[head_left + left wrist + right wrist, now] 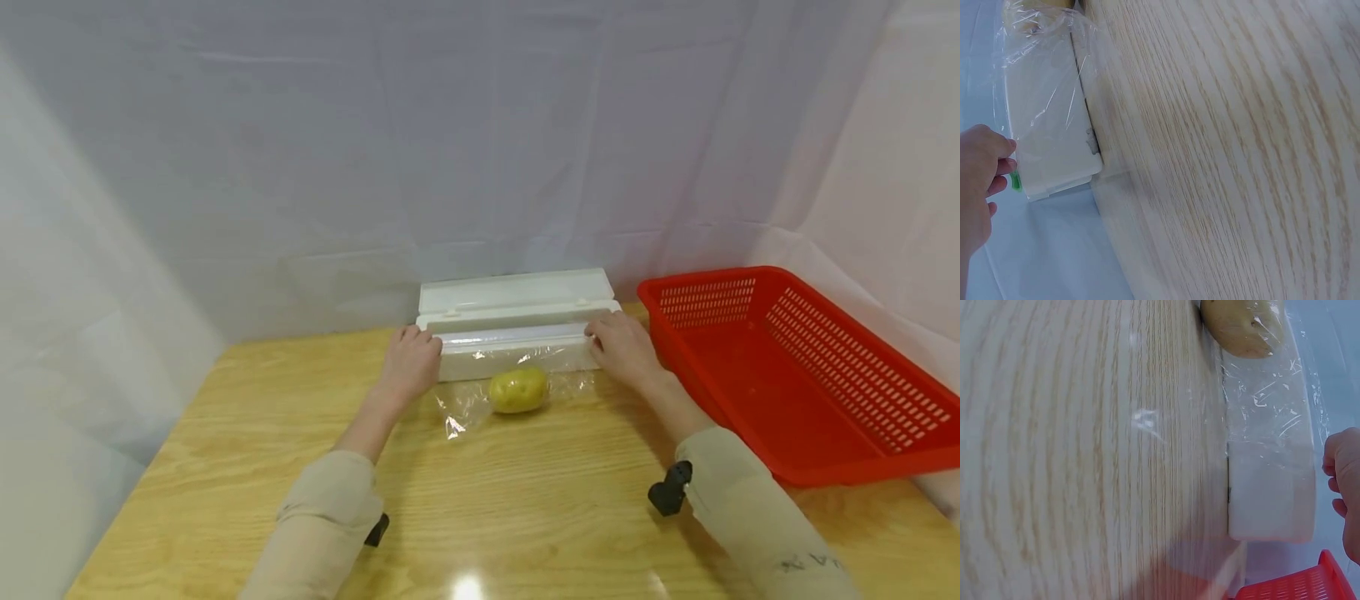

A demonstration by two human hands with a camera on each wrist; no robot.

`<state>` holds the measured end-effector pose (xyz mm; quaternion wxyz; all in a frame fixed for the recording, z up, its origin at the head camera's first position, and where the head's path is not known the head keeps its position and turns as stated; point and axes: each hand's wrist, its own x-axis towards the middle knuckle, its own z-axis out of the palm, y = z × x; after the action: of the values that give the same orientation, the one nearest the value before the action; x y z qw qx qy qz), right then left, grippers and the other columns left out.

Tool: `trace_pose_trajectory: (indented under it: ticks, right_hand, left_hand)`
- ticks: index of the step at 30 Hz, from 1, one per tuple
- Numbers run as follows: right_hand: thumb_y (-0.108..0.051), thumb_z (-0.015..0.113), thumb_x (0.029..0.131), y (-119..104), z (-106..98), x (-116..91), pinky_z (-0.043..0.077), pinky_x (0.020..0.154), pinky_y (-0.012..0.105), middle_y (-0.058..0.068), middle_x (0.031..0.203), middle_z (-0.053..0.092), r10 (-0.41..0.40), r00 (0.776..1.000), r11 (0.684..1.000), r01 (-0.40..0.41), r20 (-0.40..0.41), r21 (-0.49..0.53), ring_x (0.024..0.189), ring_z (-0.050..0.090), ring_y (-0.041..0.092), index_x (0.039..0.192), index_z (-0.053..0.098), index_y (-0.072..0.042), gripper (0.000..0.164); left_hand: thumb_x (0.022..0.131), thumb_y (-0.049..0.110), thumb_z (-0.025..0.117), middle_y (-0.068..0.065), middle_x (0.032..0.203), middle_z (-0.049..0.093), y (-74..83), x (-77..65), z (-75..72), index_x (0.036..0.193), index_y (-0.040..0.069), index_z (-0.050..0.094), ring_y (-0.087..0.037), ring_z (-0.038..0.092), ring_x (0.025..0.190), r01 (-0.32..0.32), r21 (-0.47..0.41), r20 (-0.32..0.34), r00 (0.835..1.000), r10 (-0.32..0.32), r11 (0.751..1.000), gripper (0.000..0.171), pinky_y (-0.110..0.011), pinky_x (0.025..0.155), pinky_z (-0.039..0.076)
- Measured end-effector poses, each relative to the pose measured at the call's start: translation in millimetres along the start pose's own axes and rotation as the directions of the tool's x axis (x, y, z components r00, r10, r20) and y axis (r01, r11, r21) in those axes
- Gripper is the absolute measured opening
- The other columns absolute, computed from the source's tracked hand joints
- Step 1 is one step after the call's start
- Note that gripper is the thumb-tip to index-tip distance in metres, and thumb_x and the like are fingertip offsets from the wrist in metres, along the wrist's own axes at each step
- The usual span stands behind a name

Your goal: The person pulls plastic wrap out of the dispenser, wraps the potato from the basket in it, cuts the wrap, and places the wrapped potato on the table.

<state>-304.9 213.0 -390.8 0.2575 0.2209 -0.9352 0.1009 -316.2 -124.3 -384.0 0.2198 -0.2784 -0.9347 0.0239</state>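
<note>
A yellow-skinned potato (519, 390) sits on the table in front of a white cling film dispenser (517, 362), whose lid (517, 291) stands raised. Clear cling film (462, 406) stretches from the dispenser's roll over its front and the potato. At the dispenser's left end, my left hand (412, 360) pinches the film's edge with curled fingers, beside a small green piece (1015, 181). My right hand (621, 346) pinches the film near the right end, fingers bent. In the right wrist view, the potato (1244, 326) shows under the film; its fingertips' contact is partly hidden.
A red plastic basket (806, 408) with slotted walls stands to the right, close to my right forearm. White cloth (480, 150) hangs behind and beside the wooden table (480, 517). A black wrist mount (670, 488) sits on the right sleeve.
</note>
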Motion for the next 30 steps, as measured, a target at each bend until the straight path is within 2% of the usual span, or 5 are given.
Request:
trace_pose_trajectory:
  ticks: [6, 11, 21, 27, 30]
  right_hand:
    - [0.001, 0.064, 0.073, -1, -3, -5, 0.042, 0.071, 0.043, 0.01, 0.082, 0.057, -0.125, 0.991, 0.992, 0.124, -0.056, -0.021, 0.079, 0.05, 0.03, 0.077, 0.067, -0.004, 0.007]
    - [-0.001, 0.065, 0.075, -6, -9, -6, 0.041, 0.075, 0.043, 0.011, 0.083, 0.056, -0.106, 0.994, 0.993, 0.106, 0.003, -0.041, 0.082, 0.049, 0.031, 0.078, 0.065, -0.003, 0.005]
    - [-0.014, 0.057, 0.083, -16, -15, -10, 0.04, 0.08, 0.046, 0.01, 0.092, 0.06, -0.045, 0.983, 0.998, 0.05, 0.178, -0.023, 0.092, 0.05, 0.03, 0.087, 0.067, -0.005, 0.014]
    - [-0.016, 0.058, 0.085, -24, -15, 1, 0.04, 0.083, 0.046, 0.011, 0.093, 0.061, -0.071, 0.988, 0.997, 0.07, 0.136, 0.012, 0.094, 0.052, 0.031, 0.091, 0.067, -0.004, 0.016]
    - [-0.016, 0.062, 0.083, -29, -12, 8, 0.04, 0.082, 0.045, 0.011, 0.091, 0.061, -0.118, 0.987, 0.993, 0.115, 0.113, 0.031, 0.091, 0.053, 0.032, 0.091, 0.066, -0.004, 0.015]
  left_hand:
    - [0.08, 0.001, 0.053, -0.006, 0.069, 0.055, 2.0, -4.8, -5.2, 0.072, 0.004, 0.059, -0.025, 0.051, 0.077, -0.012, 0.0, -0.036, 0.999, 0.012, 1.0, 0.01, -0.042, 0.083, 0.041]
    - [0.08, 0.003, 0.054, -0.005, 0.067, 0.054, 3.2, -5.4, -8.1, 0.07, 0.005, 0.059, -0.024, 0.05, 0.074, -0.034, 0.017, -0.049, 0.998, 0.034, 0.999, 0.011, -0.041, 0.079, 0.042]
    - [0.083, 0.01, 0.058, -0.003, 0.079, 0.062, 12.0, -7.7, -17.0, 0.081, 0.008, 0.066, -0.022, 0.052, 0.08, -0.108, 0.006, 0.036, 0.994, 0.107, 0.994, 0.009, -0.039, 0.083, 0.041]
    - [0.079, 0.006, 0.057, -0.002, 0.071, 0.06, 16.9, -7.0, -16.9, 0.073, 0.008, 0.063, -0.02, 0.049, 0.072, -0.119, -0.007, -0.031, 0.992, 0.119, 0.993, 0.009, -0.037, 0.076, 0.039]
    - [0.079, 0.006, 0.057, -0.002, 0.075, 0.062, 18.9, -6.3, -18.6, 0.078, 0.008, 0.066, -0.02, 0.051, 0.074, -0.102, -0.033, -0.009, 0.995, 0.102, 0.994, 0.009, -0.038, 0.079, 0.039]
